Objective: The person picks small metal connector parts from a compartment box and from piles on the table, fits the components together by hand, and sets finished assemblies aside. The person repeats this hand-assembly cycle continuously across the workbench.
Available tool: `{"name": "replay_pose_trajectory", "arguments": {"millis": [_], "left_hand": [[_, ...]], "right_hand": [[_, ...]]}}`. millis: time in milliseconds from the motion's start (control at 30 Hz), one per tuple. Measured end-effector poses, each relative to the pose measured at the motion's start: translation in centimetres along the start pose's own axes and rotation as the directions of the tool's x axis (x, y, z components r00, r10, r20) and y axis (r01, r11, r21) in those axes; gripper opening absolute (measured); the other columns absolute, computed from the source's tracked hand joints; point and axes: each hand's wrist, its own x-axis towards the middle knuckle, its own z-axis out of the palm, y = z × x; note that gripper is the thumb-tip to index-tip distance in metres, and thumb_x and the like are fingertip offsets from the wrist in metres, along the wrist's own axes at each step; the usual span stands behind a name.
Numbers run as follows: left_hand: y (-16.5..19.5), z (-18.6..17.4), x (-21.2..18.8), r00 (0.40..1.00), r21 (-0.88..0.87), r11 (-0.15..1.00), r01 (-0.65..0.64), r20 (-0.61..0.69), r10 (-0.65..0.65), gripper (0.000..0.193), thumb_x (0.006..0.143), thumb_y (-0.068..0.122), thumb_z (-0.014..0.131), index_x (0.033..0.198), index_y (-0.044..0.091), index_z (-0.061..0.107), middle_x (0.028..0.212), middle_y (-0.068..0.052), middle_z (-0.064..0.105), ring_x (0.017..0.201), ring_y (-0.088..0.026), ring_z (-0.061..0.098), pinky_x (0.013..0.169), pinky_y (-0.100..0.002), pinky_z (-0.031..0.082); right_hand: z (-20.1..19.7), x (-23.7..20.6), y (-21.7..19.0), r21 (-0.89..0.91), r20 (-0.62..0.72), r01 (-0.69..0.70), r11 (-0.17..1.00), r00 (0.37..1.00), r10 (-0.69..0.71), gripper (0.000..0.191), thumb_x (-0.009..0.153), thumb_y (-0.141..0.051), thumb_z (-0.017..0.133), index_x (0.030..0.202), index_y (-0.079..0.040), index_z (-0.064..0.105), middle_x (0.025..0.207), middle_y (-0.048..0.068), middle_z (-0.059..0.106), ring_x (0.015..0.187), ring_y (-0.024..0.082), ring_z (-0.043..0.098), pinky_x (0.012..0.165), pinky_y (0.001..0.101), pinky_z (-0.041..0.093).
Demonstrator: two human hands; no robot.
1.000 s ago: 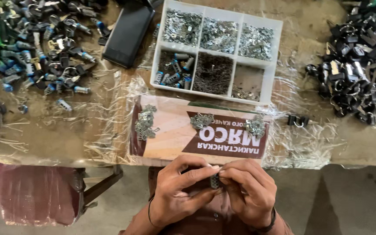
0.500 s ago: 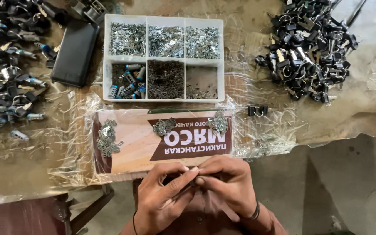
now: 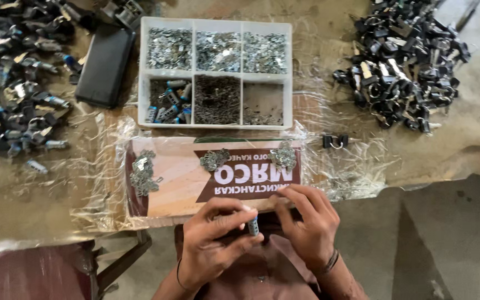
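Pinching a small blue-and-silver cylinder (image 3: 253, 226) between both hands, left hand (image 3: 215, 239) fingers closing round it, right hand (image 3: 306, 225) fingers steadying it near the worktop (image 3: 445, 150) edge; earlier, fingers were closer together. Parts tray (image 3: 215, 28) sitting behind.

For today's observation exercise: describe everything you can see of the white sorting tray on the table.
The white tray looks plastic, rectangular, split into six compartments in two rows. The top three hold shiny silver metal bits; the lower left has blue-tipped cylinders, the lower middle dark small parts, the lower right is nearly bare. It lies flat on the table, above the wrapped card, with a black case beside it.
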Motion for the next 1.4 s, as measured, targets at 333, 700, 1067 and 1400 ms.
{"name": "replay_pose_trajectory", "arguments": {"millis": [333,700,1067,1400], "left_hand": [[-1.1,-0.5,0.2,1.0,-0.06,0.998,-0.03,0.005,0.031,0.044,0.077,0.001,0.092,0.119,0.006,0.077,0.114,-0.008,0.069,0.089,-0.014,0.07,0.076,-0.026,0.062],[-0.4,-0.8,0.9,0.977,0.224,0.953,-0.205,-0.014,0.214,0.05,0.075,0.006,0.092,0.121,0.012,0.075,0.113,-0.008,0.069,0.096,-0.021,0.074,0.082,-0.031,0.062],[-0.4,-2.1,0.7,0.968,0.253,0.944,-0.212,-0.075,0.238,0.049,0.074,0.009,0.092,0.12,0.011,0.075,0.113,-0.008,0.07,0.096,-0.021,0.072,0.082,-0.032,0.061],[-1.5,-6.3,-0.1,0.944,0.197,0.977,-0.082,-0.298,0.14,0.042,0.077,0.0,0.089,0.117,0.004,0.074,0.116,-0.01,0.069,0.085,-0.012,0.075,0.075,-0.025,0.066]], "right_hand": [[0.0,0.2,-1.7,0.343,0.142,-0.171,0.924,0.981,0.129,0.029,0.083,-0.009,0.081,0.11,-0.004,0.072,0.103,0.008,0.074,0.076,0.018,0.072,0.07,0.0272,0.059],[-0.6,1.0,-4.8,0.147,-0.017,0.236,0.961,0.972,-0.236,0.021,0.08,0.0,0.081,0.1,-0.002,0.074,0.096,0.01,0.074,0.08,0.021,0.075,0.07,0.0284,0.06],[0.9,2.1,-3.1,0.311,-0.015,0.102,0.945,0.995,-0.103,0.009,0.09,0.001,0.07,0.097,-0.004,0.066,0.091,0.009,0.07,0.075,0.021,0.071,0.064,0.0275,0.059],[4.5,3.4,-3.7,-0.086,-0.029,0.19,0.978,0.981,-0.193,0.012,0.088,-0.006,0.08,0.099,-0.005,0.074,0.096,0.005,0.071,0.079,0.016,0.069,0.065,0.0292,0.057]]}}
